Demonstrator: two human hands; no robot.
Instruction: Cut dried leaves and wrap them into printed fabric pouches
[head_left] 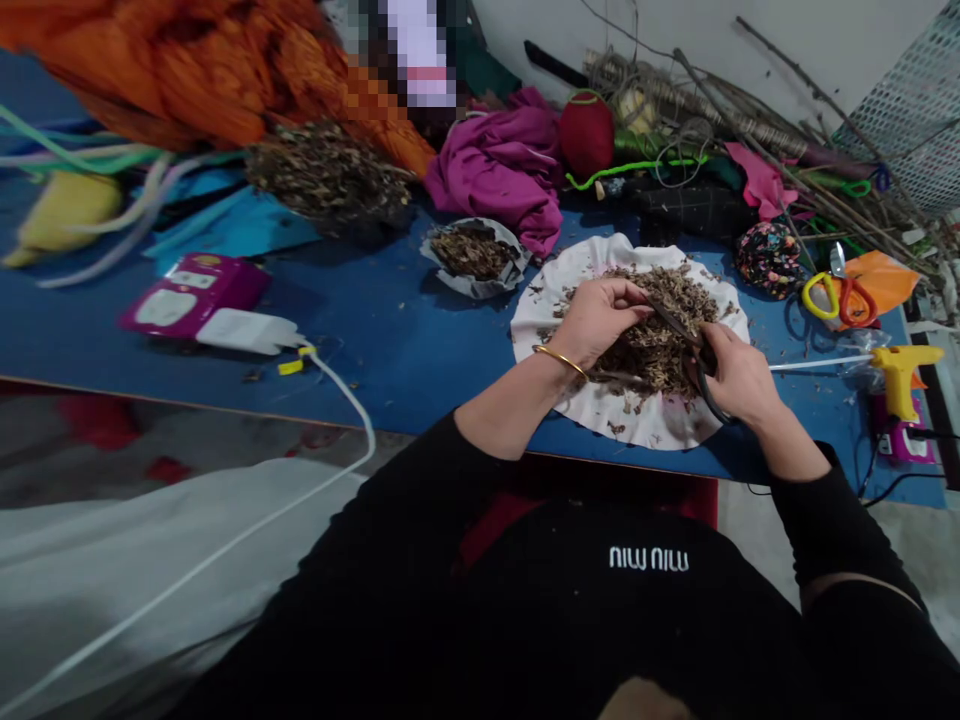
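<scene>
A round white cloth (660,430) lies on the blue table, with a heap of brown dried plant bits (675,290) spread over its middle. My right hand (735,375) grips a pair of black scissors (712,395), whose blades point left over the heap. Close to the blade tips, my left hand (604,320) is closed in a pinch above the heap; what sits between its fingertips is too small to name. To the left of the cloth stands a small bowl-like wrap (480,285) of pale material filled with similar brown bits.
A purple power socket (199,295) with a white plug and cable sits at left. Behind are orange cloth (187,70), a dark dried clump (322,185) and magenta fabric (502,160). At right lie yellow-red scissors (840,295), a yellow glue gun (904,375) and twigs (810,90).
</scene>
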